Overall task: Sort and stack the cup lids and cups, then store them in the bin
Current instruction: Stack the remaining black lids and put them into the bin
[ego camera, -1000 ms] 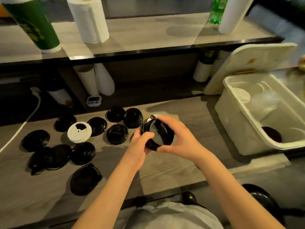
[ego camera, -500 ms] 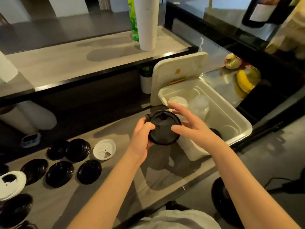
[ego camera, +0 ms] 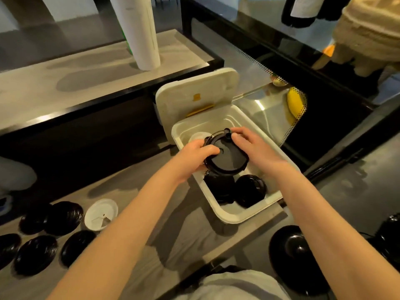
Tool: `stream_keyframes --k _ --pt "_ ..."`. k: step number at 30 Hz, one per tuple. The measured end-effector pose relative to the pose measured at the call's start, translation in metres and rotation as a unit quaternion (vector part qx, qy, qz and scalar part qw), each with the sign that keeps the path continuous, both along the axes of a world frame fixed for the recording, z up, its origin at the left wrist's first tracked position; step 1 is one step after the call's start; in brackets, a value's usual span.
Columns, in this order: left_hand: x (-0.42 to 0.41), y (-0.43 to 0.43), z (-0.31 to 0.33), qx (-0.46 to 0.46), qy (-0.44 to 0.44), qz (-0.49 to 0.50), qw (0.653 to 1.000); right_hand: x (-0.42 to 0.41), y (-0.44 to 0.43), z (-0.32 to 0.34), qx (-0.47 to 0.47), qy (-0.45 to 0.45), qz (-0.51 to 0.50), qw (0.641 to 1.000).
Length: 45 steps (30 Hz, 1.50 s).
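— Where's the black lid stack?
— Centre frame, tilted, held above the open white bin.
— Anything inside?
— Dark lids at its lower end, a pale lid at the upper end.
— The rest?
— Loose black lids lie flat lower left, with one white lid beside them.

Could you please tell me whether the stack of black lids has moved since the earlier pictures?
Yes. The stack of black lids has gone from over the table, beside the bin, to above the bin's inside.
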<state>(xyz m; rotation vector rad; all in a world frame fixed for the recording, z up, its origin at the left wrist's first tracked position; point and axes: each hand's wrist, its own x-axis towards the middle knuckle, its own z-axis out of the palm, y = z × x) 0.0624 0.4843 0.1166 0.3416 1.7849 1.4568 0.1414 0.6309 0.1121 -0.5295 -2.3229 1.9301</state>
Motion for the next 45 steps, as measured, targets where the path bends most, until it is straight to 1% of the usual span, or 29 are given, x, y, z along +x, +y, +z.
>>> stream_keyframes --k 3,6,8,10,15,17,19,20,22,23,26,28,30,32,34,36,40,43,45 --pt "-0.024 0.012 -0.005 -0.101 0.052 -0.059 0.992 0.007 0.02 -0.007 -0.049 -0.095 0.051 0.993" --pt "-0.038 0.023 -0.009 -0.203 0.112 -0.129 0.964 0.007 0.027 -0.019 -0.066 -0.162 0.063 0.983" --pt "-0.04 0.03 -0.011 -0.26 0.139 -0.185 0.938 0.003 0.027 -0.029 -0.069 -0.198 0.052 0.976" --pt "-0.042 0.038 -0.013 -0.31 0.166 -0.22 0.91 -0.001 0.026 -0.036 -0.063 -0.237 0.05 0.968" --pt "-0.039 0.055 -0.024 -0.426 0.227 -0.321 0.815 -0.011 0.017 -0.049 -0.003 -0.318 0.077 0.945" --pt "-0.035 0.058 -0.029 -0.442 0.241 -0.336 0.796 -0.015 0.015 -0.053 0.006 -0.332 0.073 0.94" --pt "-0.033 0.06 -0.031 -0.444 0.254 -0.336 0.791 -0.019 0.014 -0.056 0.011 -0.333 0.066 0.941" --pt "-0.033 0.06 -0.032 -0.446 0.274 -0.338 0.782 -0.021 0.014 -0.058 0.012 -0.33 0.06 0.942" --pt "-0.03 0.058 -0.033 -0.454 0.324 -0.347 0.754 -0.023 0.014 -0.06 0.019 -0.326 0.051 0.944" --pt "-0.028 0.056 -0.035 -0.457 0.347 -0.352 0.74 -0.024 0.013 -0.062 0.037 -0.328 0.052 0.943" --pt "-0.023 0.048 -0.038 -0.46 0.406 -0.361 0.703 -0.024 0.011 -0.067 0.134 -0.331 0.066 0.932" --pt "-0.022 0.043 -0.04 -0.454 0.428 -0.361 0.694 -0.021 0.01 -0.068 0.172 -0.333 0.071 0.924" --pt "-0.022 0.042 -0.041 -0.456 0.436 -0.359 0.688 -0.02 0.013 -0.068 0.187 -0.343 0.081 0.917" --pt "-0.021 0.045 -0.042 -0.467 0.437 -0.355 0.682 -0.02 0.016 -0.066 0.227 -0.343 0.096 0.907" --pt "-0.022 0.049 -0.044 -0.473 0.425 -0.352 0.687 -0.021 0.02 -0.065 0.28 -0.337 0.101 0.893" --pt "-0.023 0.053 -0.044 -0.475 0.415 -0.356 0.689 -0.021 0.02 -0.064 0.313 -0.329 0.102 0.885" --pt "-0.021 0.049 -0.043 -0.476 0.43 -0.355 0.681 -0.02 0.016 -0.062 0.334 -0.331 0.135 0.872" --pt "-0.019 0.045 -0.041 -0.474 0.452 -0.35 0.67 -0.017 0.017 -0.061 0.342 -0.314 0.14 0.874" --pt "-0.019 0.043 -0.041 -0.472 0.456 -0.347 0.67 -0.015 0.018 -0.06 0.35 -0.306 0.138 0.874"
